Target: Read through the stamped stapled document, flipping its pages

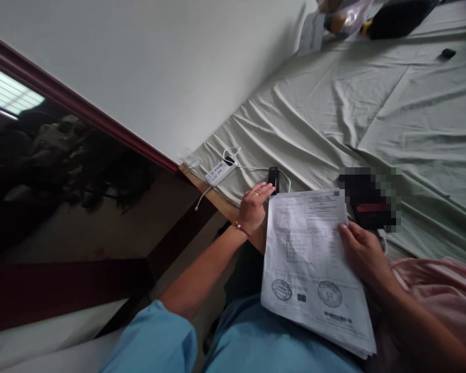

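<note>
My right hand (363,254) is closed on the right edge of a stack of printed paper sheets (306,259), with the thumb on top. The top sheet carries round ink stamps and a barcode. My left hand (254,204) is just left of the stack's top corner, fingers stretched out. Its fingertips are at the near end of a small black oblong object (273,177), whose kind I cannot make out. Whether they touch it or only overlap it in view, I cannot tell.
A white labelled box-like device (220,172) with a white cable (252,167) lies near the bed corner. A blurred-out dark device (368,199) lies right of the papers. Pink cloth (438,285) is at the right, a small black item (448,53) farther back. A pale wall (140,67) rises behind the sheet.
</note>
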### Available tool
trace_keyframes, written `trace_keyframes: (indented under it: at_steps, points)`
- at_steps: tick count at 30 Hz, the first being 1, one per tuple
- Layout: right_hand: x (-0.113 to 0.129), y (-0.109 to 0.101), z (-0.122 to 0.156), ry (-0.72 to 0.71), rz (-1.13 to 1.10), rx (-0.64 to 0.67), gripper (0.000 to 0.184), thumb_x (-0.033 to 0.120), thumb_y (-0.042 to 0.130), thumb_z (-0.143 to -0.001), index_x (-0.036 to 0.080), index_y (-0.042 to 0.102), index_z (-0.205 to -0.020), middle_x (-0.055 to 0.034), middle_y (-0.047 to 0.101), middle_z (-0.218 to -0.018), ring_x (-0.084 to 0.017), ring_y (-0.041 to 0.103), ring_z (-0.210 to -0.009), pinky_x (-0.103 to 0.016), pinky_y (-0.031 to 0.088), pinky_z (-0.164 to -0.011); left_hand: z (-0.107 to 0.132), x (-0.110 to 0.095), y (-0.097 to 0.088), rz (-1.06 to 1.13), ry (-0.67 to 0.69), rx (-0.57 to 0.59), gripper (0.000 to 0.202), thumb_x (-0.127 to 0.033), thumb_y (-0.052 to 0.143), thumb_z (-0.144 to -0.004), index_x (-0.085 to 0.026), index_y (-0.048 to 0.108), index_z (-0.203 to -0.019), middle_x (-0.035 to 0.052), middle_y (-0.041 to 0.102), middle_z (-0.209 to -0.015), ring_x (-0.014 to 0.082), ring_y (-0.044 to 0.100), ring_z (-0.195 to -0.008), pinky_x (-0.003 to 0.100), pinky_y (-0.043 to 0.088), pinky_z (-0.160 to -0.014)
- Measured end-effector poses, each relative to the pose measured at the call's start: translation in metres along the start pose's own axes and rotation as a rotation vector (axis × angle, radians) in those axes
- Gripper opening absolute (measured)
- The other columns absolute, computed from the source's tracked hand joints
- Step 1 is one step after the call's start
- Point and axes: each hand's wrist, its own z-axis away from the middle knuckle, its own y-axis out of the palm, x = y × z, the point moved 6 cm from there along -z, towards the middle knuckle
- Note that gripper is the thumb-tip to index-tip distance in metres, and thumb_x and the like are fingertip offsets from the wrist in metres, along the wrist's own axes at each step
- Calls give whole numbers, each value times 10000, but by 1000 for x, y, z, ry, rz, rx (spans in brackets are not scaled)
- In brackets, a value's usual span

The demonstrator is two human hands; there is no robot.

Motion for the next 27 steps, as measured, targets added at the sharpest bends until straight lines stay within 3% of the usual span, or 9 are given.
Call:
trace_keyframes:
  at_steps: [6, 15, 19, 22, 24, 27]
  points:
    - [1, -2, 0, -30, 27, -30, 388, 572, 566, -877, 204, 688, -894, -40, 656, -668, -220, 596, -593, -307, 419, -505, 9, 1, 15, -113, 12, 47, 598, 44, 370, -890, -205, 663, -1347, 71, 616, -1437, 189, 556, -1378, 463, 387, -1208]
    - [-7, 0, 0, 41, -24, 3, 433, 595, 556, -882, 189, 681, -971, -62, 694, -755, -206, 596, -582, -307, 439, -500, 19, -4, 25, -230, 69, -49, 541, 1, 362, -936, -184, 655, -1352, 75, 633, -1413, 198, 584, -1348, 466, 375, -1212]
    - [-13, 1, 0, 35, -67, 46, 445, 597, 569, -896, 196, 701, -1037, -76, 727, -806, -238, 653, -646, -322, 479, -521, 14, -4, 21, -187, 43, -44, 547, 10, 375, -919, -201, 659, -1337, 70, 649, -1397, 200, 601, -1325, 486, 384, -1203]
    - [-10, 1, 5, -13, -88, 64, 439, 584, 595, -895, 202, 716, -1073, -90, 744, -848, -269, 689, -728, -330, 506, -544, 11, -1, 11, -38, 19, -56, 540, 2, 378, -917, -204, 655, -1332, 71, 645, -1407, 187, 580, -1342, 458, 404, -1200]
    - [-5, 1, 9, -50, -100, 72, 426, 579, 607, -896, 208, 722, -1070, -96, 751, -885, -274, 698, -774, -327, 516, -562, 16, 7, 1, 89, -66, -136, 465, -70, 402, -960, -180, 632, -1350, 98, 637, -1411, 199, 556, -1359, 435, 422, -1188]
    - [1, 1, 14, -80, -128, 69, 423, 579, 613, -899, 212, 720, -1080, -91, 751, -915, -249, 685, -760, -314, 511, -567, 43, 25, -11, 346, -377, -301, 357, -322, 513, -1010, -168, 617, -1315, 144, 648, -1342, 232, 619, -1237, 371, 550, -999]
